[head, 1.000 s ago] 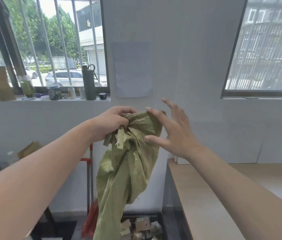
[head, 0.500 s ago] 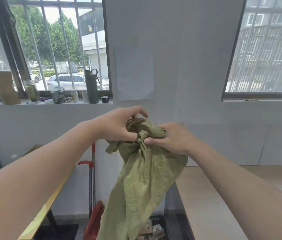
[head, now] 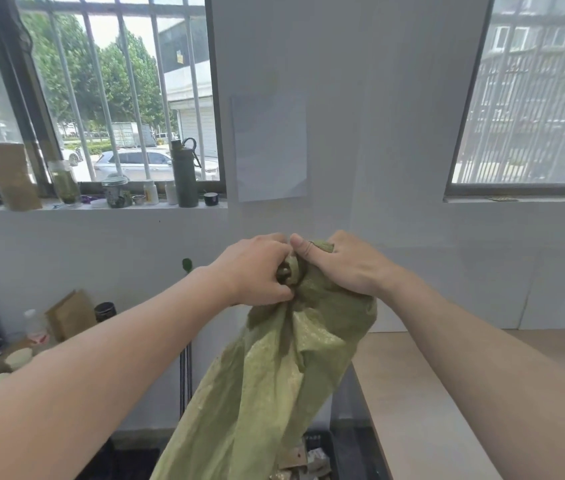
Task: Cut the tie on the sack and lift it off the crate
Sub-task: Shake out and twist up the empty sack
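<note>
An olive-green woven sack (head: 274, 386) hangs limp in front of me, held up at chest height by its bunched top. My left hand (head: 253, 271) grips the gathered neck from the left. My right hand (head: 340, 265) clamps the same bunch from the right, thumb pressed over the top. Both hands touch each other at the knot of fabric. Below the sack's lower end a dark crate (head: 336, 452) with several small boxes inside shows at the bottom edge. The tie itself is not visible.
A beige table (head: 430, 393) runs along my right side, its edge next to the crate. A windowsill (head: 101, 206) at the left holds a green bottle (head: 184, 174) and several jars. More clutter sits on a surface at lower left (head: 31, 341).
My right hand went from open beside the sack to closed on its bunched top. Both hands came together and gathered the neck tighter; the view tilted slightly upward.
</note>
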Motion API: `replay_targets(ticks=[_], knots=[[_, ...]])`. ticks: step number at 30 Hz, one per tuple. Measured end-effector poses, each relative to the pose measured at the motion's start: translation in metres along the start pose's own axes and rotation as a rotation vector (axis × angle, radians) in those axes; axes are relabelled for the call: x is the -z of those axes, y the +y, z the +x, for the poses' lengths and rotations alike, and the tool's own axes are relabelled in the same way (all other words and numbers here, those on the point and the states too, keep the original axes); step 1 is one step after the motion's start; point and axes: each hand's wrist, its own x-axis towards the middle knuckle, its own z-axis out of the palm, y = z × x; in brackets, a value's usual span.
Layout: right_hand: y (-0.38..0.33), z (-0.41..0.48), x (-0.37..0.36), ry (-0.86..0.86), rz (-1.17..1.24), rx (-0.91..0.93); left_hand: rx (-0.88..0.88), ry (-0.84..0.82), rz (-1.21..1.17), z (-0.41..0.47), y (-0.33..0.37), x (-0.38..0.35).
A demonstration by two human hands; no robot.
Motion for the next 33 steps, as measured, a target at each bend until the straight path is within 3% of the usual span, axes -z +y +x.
replay_targets(ticks=[5, 10, 15, 18, 21, 24, 30, 33], knots=[[0.005, -0.006, 0.003, 0.144, -0.330, 0.083, 0.173, 0.001, -0.222, 0.010, -0.002, -0.002], [0.021, -0.011, -0.006, 0.314, -0.879, 0.454, 0.310, 0.007, -0.451, 0.020, -0.011, -0.002], [0.029, 0.000, -0.027, 0.280, -0.891, 0.319, 0.326, -0.093, -0.795, 0.017, 0.001, 0.003], [0.036, 0.010, -0.032, 0.390, -0.845, 0.350, 0.333, -0.134, -0.796, 0.017, 0.004, 0.005], [0.037, 0.016, -0.033, 0.366, -0.752, 0.362, 0.237, -0.234, -0.770, 0.017, 0.001, 0.007], [0.032, 0.017, -0.030, 0.266, -0.730, 0.273, 0.097, -0.184, -0.531, 0.018, -0.001, 0.003], [0.008, 0.017, -0.021, 0.141, -0.620, 0.061, -0.055, 0.210, 0.434, 0.011, 0.014, -0.013], [-0.004, 0.017, -0.016, 0.093, -0.513, -0.017, -0.017, 0.284, 0.539, 0.012, 0.016, -0.029]])
